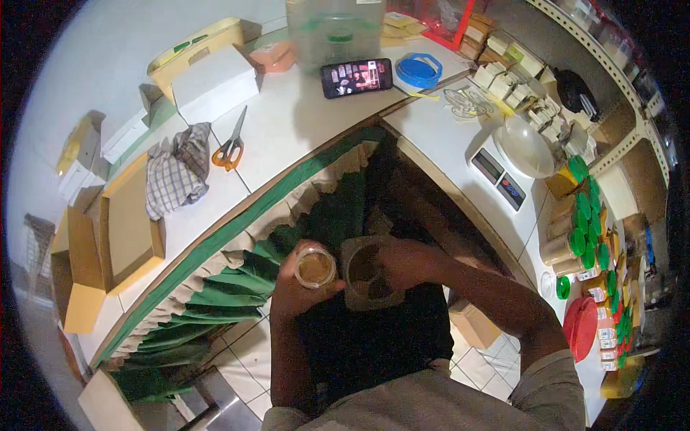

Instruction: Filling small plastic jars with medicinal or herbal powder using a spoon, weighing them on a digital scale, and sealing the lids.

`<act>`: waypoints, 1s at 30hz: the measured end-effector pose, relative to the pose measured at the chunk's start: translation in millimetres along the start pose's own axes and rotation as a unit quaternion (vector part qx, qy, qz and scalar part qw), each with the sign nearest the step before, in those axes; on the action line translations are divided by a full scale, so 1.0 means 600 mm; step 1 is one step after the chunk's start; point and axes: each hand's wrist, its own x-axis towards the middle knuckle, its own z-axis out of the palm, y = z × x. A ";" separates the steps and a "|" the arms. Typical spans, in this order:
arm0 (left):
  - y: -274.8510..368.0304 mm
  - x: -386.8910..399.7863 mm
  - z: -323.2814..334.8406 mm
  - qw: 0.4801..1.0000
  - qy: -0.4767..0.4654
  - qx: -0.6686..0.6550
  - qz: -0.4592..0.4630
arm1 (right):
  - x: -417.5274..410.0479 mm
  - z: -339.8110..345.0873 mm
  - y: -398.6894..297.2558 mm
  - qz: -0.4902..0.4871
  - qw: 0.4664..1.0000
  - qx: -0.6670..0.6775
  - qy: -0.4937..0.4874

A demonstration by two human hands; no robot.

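My left hand (299, 288) is closed around a small clear jar (315, 268) with an open top and some brownish contents. Beside it, over my lap, is a larger translucent container (374, 303) with a dark interior. My right hand (412, 262) reaches over this container's mouth, its fingers partly inside; what they hold is too dark to tell. The small jar and the container are side by side, the jar on the left. On the right counter lies a digital kitchen scale (498, 178) with a translucent bowl (524, 148) on it.
Green-lidded jars (578, 242) and a red lid (581, 328) line the right counter. Orange-handled scissors (232, 148), a checked cloth (178, 172), an open cardboard box (132, 226) and a phone (357, 78) are on the left counter. A blue lid (419, 70) lies near the corner.
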 end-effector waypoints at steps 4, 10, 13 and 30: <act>0.012 0.003 0.009 0.996 0.019 0.061 0.056 | -0.043 -0.011 0.005 0.154 0.978 0.134 0.029; 0.019 0.008 0.015 0.999 0.009 0.044 0.031 | -0.077 0.041 0.055 0.190 0.967 0.153 0.070; 0.023 0.010 0.017 0.997 0.007 0.079 0.019 | -0.080 0.075 0.080 0.166 0.969 0.156 0.092; 0.018 0.011 0.020 0.998 -0.001 0.067 -0.017 | -0.088 0.079 0.101 0.139 0.957 0.240 0.091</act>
